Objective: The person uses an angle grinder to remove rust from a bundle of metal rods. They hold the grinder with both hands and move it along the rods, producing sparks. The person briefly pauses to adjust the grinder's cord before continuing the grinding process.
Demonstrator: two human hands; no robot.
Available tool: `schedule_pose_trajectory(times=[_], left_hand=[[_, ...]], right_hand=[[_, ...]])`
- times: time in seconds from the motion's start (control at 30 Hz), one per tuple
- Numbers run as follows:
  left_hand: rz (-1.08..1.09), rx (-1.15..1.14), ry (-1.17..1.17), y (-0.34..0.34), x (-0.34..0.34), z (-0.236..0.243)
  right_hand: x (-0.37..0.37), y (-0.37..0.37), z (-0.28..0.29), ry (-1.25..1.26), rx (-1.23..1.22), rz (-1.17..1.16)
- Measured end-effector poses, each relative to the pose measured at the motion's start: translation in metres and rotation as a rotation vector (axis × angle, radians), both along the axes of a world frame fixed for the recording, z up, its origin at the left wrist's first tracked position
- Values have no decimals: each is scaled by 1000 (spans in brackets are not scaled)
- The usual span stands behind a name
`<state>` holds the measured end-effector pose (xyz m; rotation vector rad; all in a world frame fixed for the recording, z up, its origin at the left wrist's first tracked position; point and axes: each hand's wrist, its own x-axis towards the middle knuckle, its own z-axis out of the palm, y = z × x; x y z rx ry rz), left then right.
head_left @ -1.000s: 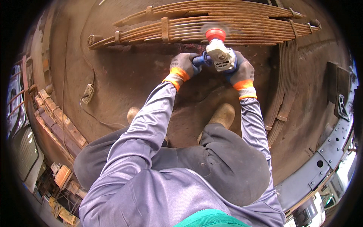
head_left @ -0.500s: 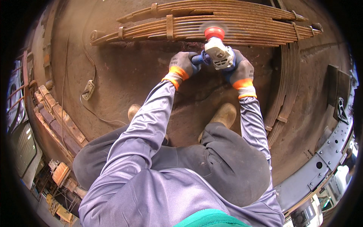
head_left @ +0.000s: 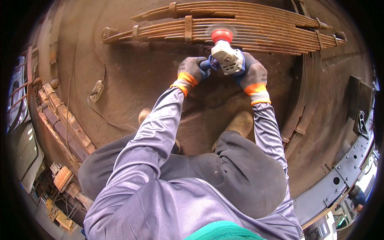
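Observation:
I squat on a dirt floor with both arms stretched forward. My left hand [head_left: 191, 70], in a grey glove with an orange cuff, grips the side handle of a white and blue angle grinder [head_left: 226, 57]. My right hand [head_left: 253, 74], gloved the same way, holds the grinder's body. The grinder's red spinning disc [head_left: 222, 35] touches the near edge of a rusty leaf spring stack [head_left: 176, 31] lying across the floor ahead of me.
A second leaf spring stack [head_left: 248, 12] lies behind the first, and another [head_left: 305, 104] curves down the right. A power socket with cable [head_left: 96, 90] lies on the floor at left. Rusty bars [head_left: 60, 124] are piled at left. A grey perforated frame rail [head_left: 344, 176] runs at lower right.
The view has shifted slightly so the springs sit a little lower. Both hands stay on the grinder at the same spot on the spring.

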<state>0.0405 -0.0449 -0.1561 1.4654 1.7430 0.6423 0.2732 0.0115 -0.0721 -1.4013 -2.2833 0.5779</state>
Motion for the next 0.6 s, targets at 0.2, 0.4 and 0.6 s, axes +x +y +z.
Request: schedule_pose_trajectory(times=[0.2, 0.4, 0.6], left_hand=[[12, 12, -30, -3, 2, 10], [32, 13, -62, -7, -2, 4], [50, -8, -56, -17, -8, 12]], right_hand=[[0, -2, 1, 3, -7, 13], [-5, -3, 0, -7, 29, 19], [-11, -12, -1, -61, 59, 41]])
